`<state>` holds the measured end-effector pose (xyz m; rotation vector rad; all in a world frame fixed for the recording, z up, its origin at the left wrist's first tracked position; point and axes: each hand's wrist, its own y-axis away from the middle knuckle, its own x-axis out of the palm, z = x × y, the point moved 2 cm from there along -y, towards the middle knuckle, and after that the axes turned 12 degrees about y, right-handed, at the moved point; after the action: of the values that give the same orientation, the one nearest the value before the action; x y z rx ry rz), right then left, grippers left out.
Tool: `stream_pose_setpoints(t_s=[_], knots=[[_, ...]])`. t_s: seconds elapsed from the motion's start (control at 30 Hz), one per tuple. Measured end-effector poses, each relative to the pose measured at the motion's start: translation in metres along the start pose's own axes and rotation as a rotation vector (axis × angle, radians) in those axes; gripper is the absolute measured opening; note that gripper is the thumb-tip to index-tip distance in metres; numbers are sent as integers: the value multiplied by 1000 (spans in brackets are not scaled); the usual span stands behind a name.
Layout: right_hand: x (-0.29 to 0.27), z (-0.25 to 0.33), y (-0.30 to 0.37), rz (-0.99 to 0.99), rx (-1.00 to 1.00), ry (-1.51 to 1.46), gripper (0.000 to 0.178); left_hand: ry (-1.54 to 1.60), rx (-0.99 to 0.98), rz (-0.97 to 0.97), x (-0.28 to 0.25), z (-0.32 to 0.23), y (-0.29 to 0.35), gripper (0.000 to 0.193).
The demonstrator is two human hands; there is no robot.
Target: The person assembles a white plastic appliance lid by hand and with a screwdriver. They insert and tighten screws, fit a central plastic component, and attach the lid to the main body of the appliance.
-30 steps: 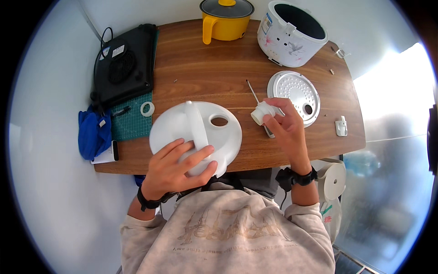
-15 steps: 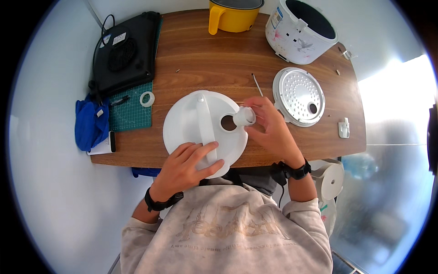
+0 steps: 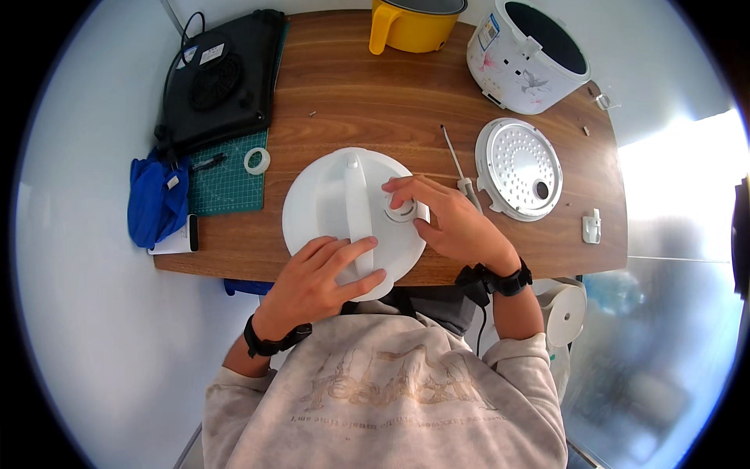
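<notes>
A round white rice cooker lid (image 3: 316, 191) with a raised handle bar lies on the table in front of me. My left hand (image 3: 312, 285) rests on its lower part, index finger and thumb stretched across the handle, pressing rather than gripping. With fingers bent around it, my right hand (image 3: 445, 217) holds a small white steam vent cap (image 3: 403, 211) at the round hole right of the handle. The cap sits in the hole; my fingers partly cover it. A screwdriver (image 3: 466, 187) lies just beyond my right hand, its handle end partly hidden.
To the right are a perforated metal inner lid (image 3: 516, 160) and a small white plastic piece (image 3: 591, 227). At the back stand a white cooker body (image 3: 516, 70) and a yellow pot (image 3: 422, 33). A black appliance (image 3: 223, 86), tape roll (image 3: 257, 161) and blue cloth (image 3: 158, 203) lie left.
My right hand has moved slightly left and brought the vent cap from beside the hole into it. The screwdriver's handle has come into sight. My left hand keeps its place on the lid.
</notes>
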<state>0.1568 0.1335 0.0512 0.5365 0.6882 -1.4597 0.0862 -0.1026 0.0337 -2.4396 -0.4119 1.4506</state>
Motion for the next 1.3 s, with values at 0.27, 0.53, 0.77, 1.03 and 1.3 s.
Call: stream_pose_setpoints(t_s=[0.27, 0.53, 0.77, 1.03, 1.3], knots=[[3, 11, 4, -171, 115, 125, 28, 9, 9, -29, -5, 1, -2, 46], [4, 0, 6, -177, 5, 295, 20, 28, 2, -1, -7, 0, -3, 41], [6, -5, 9, -198, 12, 215, 24, 47, 1, -45, -6, 0, -4, 50], [-2, 2, 15, -139, 3, 25, 45, 147, -2, -86, -34, 4, -5, 53], [-20, 1, 18, -3, -151, 28, 69, 167, 52, -189, -58, 12, -14, 49]])
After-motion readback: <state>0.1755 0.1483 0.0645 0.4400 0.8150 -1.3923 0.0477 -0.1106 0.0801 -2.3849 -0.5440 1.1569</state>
